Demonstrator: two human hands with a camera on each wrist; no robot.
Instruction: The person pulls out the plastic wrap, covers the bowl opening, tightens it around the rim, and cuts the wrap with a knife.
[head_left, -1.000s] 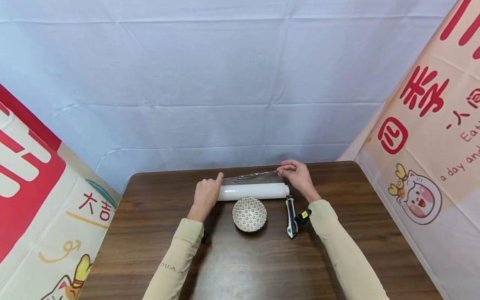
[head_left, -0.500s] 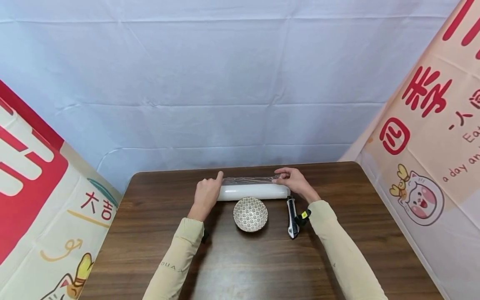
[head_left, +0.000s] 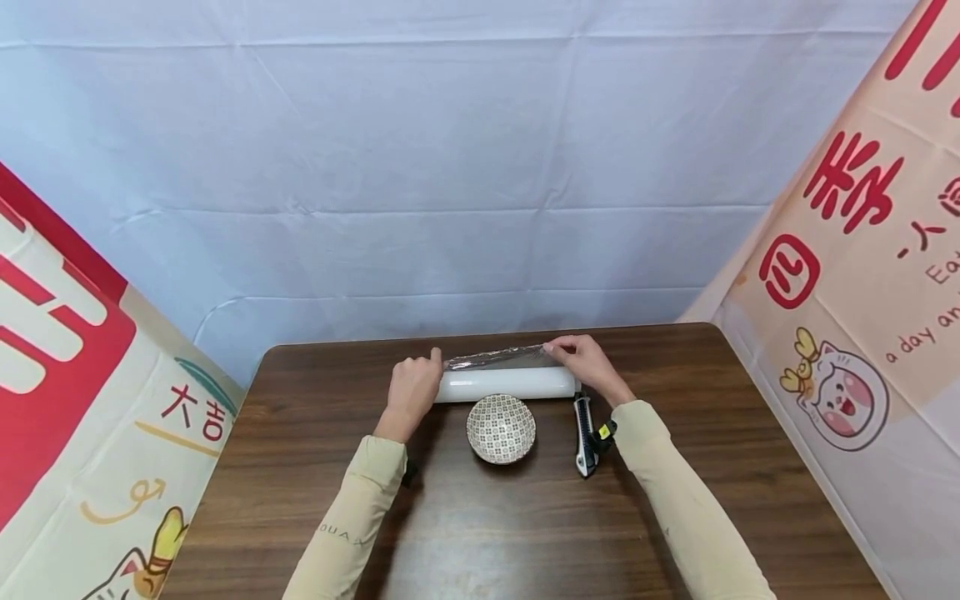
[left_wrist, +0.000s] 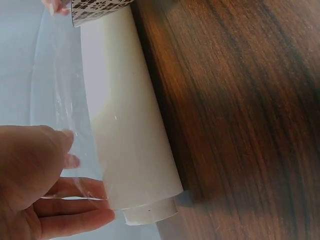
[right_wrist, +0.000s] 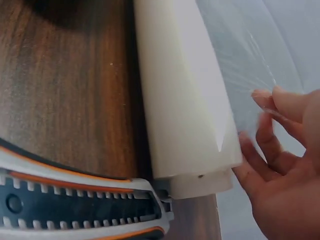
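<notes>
On the dark wood-grain table [head_left: 480, 533], nearest the person, lie a snap-off utility knife [head_left: 583, 433] and, to its left, a small patterned bowl [head_left: 501, 429]. Just past them a white roll of cling film [head_left: 506, 384] stretches crosswise. Along its far side the left hand [head_left: 415, 387] and right hand [head_left: 592, 364] each pinch the clear loose film [head_left: 495, 358], drawn between them. A creased pale cloth [head_left: 450, 167] hangs behind.

The roll [head_left: 506, 384] and film [head_left: 491, 358] are smooth, glossy plastic; the wood-grain surface [head_left: 480, 533] gleams; the bowl [head_left: 501, 429] is perhaps glazed ceramic, the backdrop [head_left: 450, 167] creased cloth.
</notes>
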